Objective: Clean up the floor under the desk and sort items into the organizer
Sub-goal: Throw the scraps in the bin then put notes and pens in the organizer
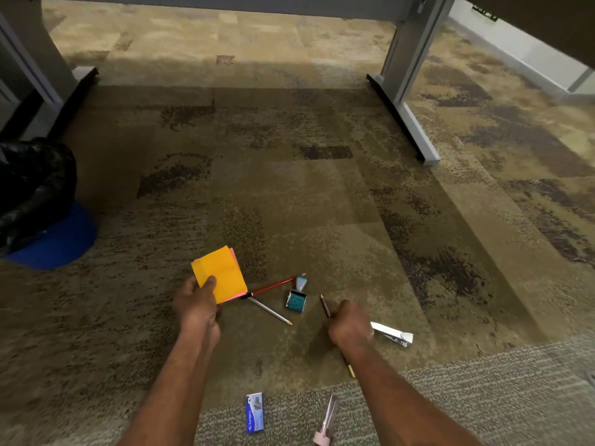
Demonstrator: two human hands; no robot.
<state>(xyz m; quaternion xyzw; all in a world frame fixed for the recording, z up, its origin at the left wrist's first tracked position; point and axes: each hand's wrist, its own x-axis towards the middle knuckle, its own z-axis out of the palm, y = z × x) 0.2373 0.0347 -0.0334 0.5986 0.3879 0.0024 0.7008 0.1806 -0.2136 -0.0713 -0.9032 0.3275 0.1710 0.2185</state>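
With the left hand point(196, 309) pinching the sticky-note stack point(222, 273) and the right hand point(349, 323) clenched round a pencil point(325, 305) (both occupied), further pickups may dislodge either item.

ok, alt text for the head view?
Under a desk, the left hand holds yellow notes and the right hand grips a dark pencil. A red pencil, white pencil, stamp and staple box lie on the carpet; a blue bin stands at left.
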